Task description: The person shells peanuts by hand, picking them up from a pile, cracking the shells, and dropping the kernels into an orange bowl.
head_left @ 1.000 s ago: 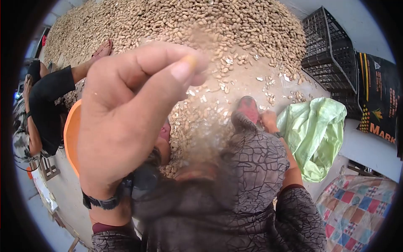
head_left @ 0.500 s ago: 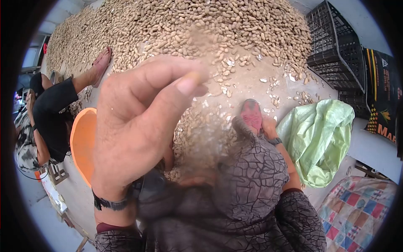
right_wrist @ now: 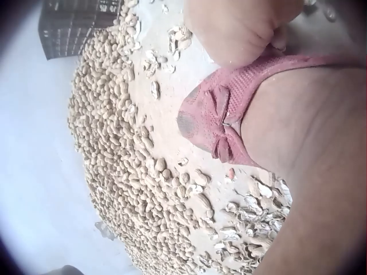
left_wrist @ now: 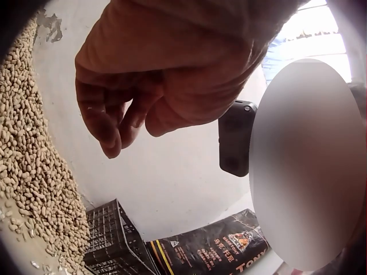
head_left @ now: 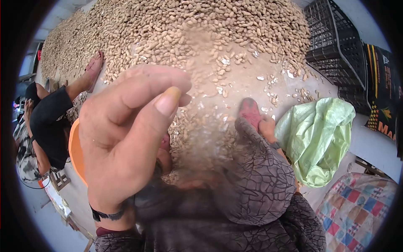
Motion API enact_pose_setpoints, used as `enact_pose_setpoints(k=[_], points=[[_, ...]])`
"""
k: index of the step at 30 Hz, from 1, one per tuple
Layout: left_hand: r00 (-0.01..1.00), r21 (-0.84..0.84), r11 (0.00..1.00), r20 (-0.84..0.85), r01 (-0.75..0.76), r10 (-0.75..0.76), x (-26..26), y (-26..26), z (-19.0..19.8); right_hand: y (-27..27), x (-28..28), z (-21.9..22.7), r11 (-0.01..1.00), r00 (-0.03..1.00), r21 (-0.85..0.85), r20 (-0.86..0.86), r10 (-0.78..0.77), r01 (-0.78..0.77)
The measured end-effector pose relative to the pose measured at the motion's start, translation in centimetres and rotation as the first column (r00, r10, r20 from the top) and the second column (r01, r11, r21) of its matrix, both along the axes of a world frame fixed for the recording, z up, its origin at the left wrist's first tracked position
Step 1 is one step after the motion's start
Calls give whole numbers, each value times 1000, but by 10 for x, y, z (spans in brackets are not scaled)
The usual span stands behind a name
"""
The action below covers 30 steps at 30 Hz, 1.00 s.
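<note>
Raised close before the head camera, my left hand [head_left: 126, 130] has loosely bent fingers, the thumb near the index fingertip. In the left wrist view the same hand [left_wrist: 166, 74] hangs with bent fingers and nothing visible between them. Low down, my right hand [head_left: 267, 127] is beside the red shoe [head_left: 249, 112] on my foot. From the right wrist, that hand [right_wrist: 241, 28] appears at the top, right at the edge of the pink-red mesh shoe [right_wrist: 212, 109]; its fingertips are mostly hidden, so I cannot tell whether it holds anything.
A large heap of unshelled peanuts [head_left: 201, 21] covers the floor ahead, with broken shells [head_left: 201, 126] between my feet. To the right are a green woven sack [head_left: 315, 138], black crates [head_left: 336, 46] and a black bag [head_left: 382, 92]. Leftward are an orange basin [head_left: 76, 153] and a seated person [head_left: 50, 111].
My left hand has shifted slightly down and left in the head view, its thumb and index fingertip now a little apart. The right hand stays by the shoe.
</note>
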State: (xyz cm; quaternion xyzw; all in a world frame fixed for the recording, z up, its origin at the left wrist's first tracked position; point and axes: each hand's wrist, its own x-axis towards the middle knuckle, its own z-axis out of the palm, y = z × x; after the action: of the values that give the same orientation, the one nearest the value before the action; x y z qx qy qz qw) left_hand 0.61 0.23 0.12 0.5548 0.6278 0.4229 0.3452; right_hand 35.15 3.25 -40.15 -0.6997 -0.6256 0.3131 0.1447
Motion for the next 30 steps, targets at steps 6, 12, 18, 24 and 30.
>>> enact_pose_setpoints(k=[6, 12, 18, 24, 30], points=[[991, -16, 996, -108, 83, -84, 3, 9, 1, -6, 29, -29, 996, 998, -74, -56, 37, -41], [999, -6, 999, -3, 40, -40, 13, 7, -2, -22, 59, -84, 959, 959, 73, -64, 277, -273], [1000, -40, 999, 23, -19, 20, 10, -10, 2, -10, 17, 1, 904, 842, -401, -428, -328, 149], [1000, -20, 1000, -21, 17, -18, 2, -15, 1, -1, -1, -27, 970, 950, -235, -286, -127, 59], [987, 9, 1000, -162, 15, -13, -1, -16, -5, 9, -24, -1, 991, 989, -14, 68, 132, -131]])
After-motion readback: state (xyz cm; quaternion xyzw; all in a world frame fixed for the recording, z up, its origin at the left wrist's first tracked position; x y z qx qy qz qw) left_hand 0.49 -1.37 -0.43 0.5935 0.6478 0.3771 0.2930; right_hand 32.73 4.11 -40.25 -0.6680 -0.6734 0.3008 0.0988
